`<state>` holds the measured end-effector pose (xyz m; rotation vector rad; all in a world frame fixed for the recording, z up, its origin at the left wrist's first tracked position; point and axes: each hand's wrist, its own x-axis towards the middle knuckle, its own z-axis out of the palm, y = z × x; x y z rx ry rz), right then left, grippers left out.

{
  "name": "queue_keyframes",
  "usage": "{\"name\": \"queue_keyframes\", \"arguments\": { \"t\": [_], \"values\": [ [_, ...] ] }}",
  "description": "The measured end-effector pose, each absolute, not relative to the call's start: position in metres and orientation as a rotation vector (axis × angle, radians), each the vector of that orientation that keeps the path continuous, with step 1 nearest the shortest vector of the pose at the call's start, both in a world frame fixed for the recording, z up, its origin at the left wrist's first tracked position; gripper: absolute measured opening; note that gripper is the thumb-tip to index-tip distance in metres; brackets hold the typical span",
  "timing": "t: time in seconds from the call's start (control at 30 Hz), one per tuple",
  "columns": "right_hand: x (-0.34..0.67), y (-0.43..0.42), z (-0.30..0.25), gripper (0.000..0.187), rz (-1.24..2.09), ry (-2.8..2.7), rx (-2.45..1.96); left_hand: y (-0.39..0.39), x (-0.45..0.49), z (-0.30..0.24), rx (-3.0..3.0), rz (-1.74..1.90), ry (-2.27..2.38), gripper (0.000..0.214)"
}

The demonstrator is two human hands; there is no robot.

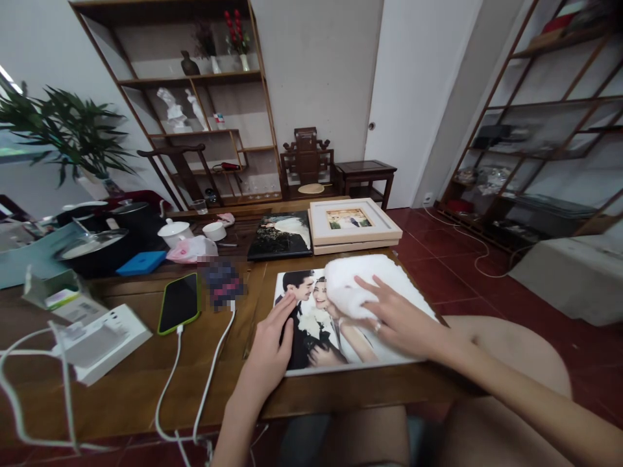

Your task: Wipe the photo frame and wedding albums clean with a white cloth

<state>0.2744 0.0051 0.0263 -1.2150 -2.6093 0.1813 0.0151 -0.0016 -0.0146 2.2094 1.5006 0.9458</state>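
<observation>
A wedding photo panel [311,327] of a couple lies flat near the table's front edge, its right side white. My left hand [270,344] rests on the panel's left edge with its fingers stretched out, holding nothing. Over the upper right part of the photo, my right hand [394,318] presses a bunched white cloth [353,285]. Its index and middle fingers are on top of the cloth, and the others are partly hidden. A ring shows on that hand.
Behind the panel lie a dark photo panel [282,235] and stacked white frames [357,224]. To the left are a green-cased phone [180,303], a white charging cable [214,363], an open white box [109,347], a blue box [141,263] and a lidded pan [92,245]. A round stool [516,344] stands at right.
</observation>
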Motion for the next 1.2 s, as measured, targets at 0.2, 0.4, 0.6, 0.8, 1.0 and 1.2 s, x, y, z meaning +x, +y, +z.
{"name": "queue_keyframes", "arguments": {
  "t": [0.2, 0.4, 0.6, 0.8, 1.0, 1.2],
  "values": [
    [0.271, -0.078, 0.04, 0.025, 0.42, -2.765, -1.175, -0.001, 0.017, -0.014, 2.227, 0.924, 1.507, 0.042],
    [0.276, -0.057, 0.041, 0.027, 0.441, -2.719, -1.161, -0.001, 0.016, -0.014, 2.252, 0.935, 1.49, 0.041],
    [0.273, 0.038, 0.033, 0.031, 0.34, -2.596, -1.106, -0.001, 0.015, -0.012, 2.255, 0.931, 1.489, 0.04],
    [0.263, 0.052, 0.031, 0.034, 0.305, -2.546, -1.138, 0.0, 0.014, -0.014, 2.257, 0.938, 1.49, 0.04],
    [0.265, -0.038, 0.033, 0.027, 0.392, -2.648, -1.205, 0.001, 0.014, -0.015, 2.262, 0.951, 1.475, 0.04],
    [0.263, -0.074, 0.038, 0.025, 0.513, -2.807, -1.033, -0.001, 0.015, -0.014, 2.272, 0.94, 1.474, 0.041]
  ]
}}
